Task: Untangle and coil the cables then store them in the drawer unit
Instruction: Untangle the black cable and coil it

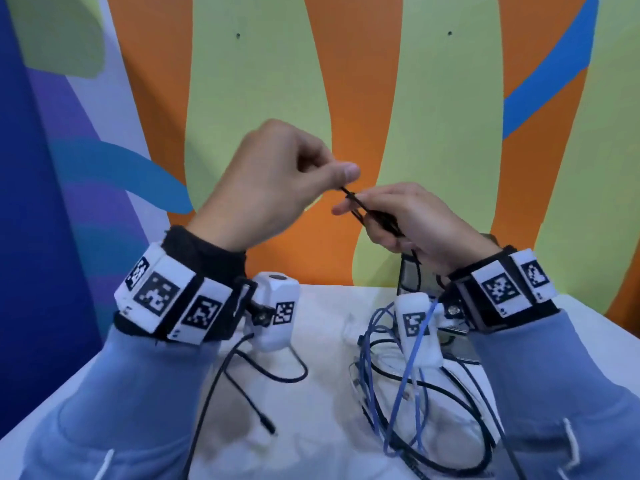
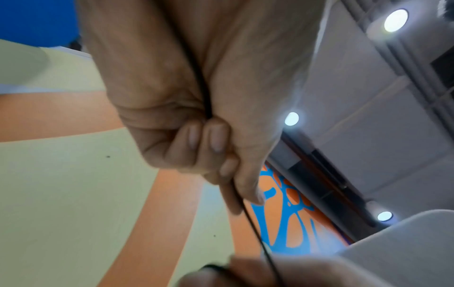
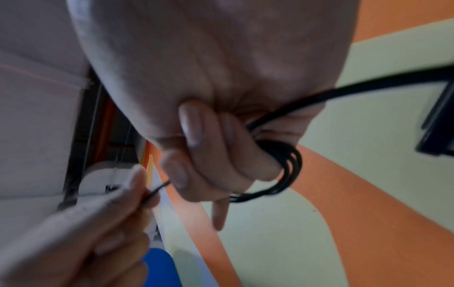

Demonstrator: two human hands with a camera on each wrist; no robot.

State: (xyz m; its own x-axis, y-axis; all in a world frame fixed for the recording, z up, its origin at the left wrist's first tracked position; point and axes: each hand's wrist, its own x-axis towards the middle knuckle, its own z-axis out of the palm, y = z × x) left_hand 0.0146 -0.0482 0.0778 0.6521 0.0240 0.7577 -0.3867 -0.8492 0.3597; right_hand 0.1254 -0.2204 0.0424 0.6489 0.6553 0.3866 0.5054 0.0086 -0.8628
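Observation:
Both hands are raised above the white table [image 1: 322,441]. My right hand [image 1: 415,220] grips a small coil of thin black cable [image 1: 367,211]; in the right wrist view its curled fingers [image 3: 211,147] wrap round the black loops [image 3: 290,165]. My left hand [image 1: 273,188] pinches a strand of the same cable between thumb and forefinger, just left of the coil. In the left wrist view the black cable [image 2: 202,87] runs across the palm under the curled fingers [image 2: 209,139]. A blue cable [image 1: 412,372] tangled with black ones lies on the table below the right wrist.
A loose black cable [image 1: 242,379] with a plug end snakes over the table's left half. A dark upright object [image 1: 410,277] stands at the table's back, partly hidden behind my right wrist. A colourful painted wall closes the back.

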